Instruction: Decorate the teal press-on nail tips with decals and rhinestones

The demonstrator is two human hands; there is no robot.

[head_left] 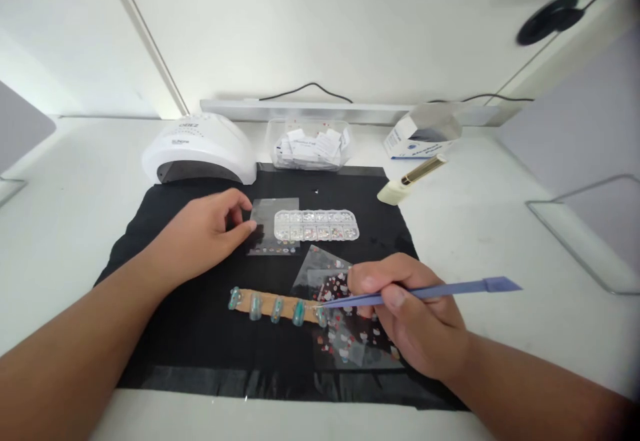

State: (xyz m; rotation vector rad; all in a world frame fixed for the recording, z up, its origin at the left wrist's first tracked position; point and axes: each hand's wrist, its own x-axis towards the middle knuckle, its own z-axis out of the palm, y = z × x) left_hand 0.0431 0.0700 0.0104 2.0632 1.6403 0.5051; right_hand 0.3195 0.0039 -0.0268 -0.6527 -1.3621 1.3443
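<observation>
sticker sheet (346,342): partly behind right hand (417,314) | blue tool (440,290): tip unclear (too small) | forearms (100,321): cropped

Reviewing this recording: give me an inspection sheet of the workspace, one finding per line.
Surface: black mat on a white table.
Job's things: tan strip bearing five teal nail tips; blue tweezers, points by the rightmost nail tip, contact unclear.
Clutter: compartment case overlapping a clear sheet; patterned sheets at the strip's right end; bottle at the mat's right edge; white lamp, container of packets and open carton behind.
Grips: left grip open at the clear sheet's edge, touch unclear; right grip closed on the tweezers.
Cables: dark cables along the back.
Surroundings: white wall; grey panels either side.
</observation>
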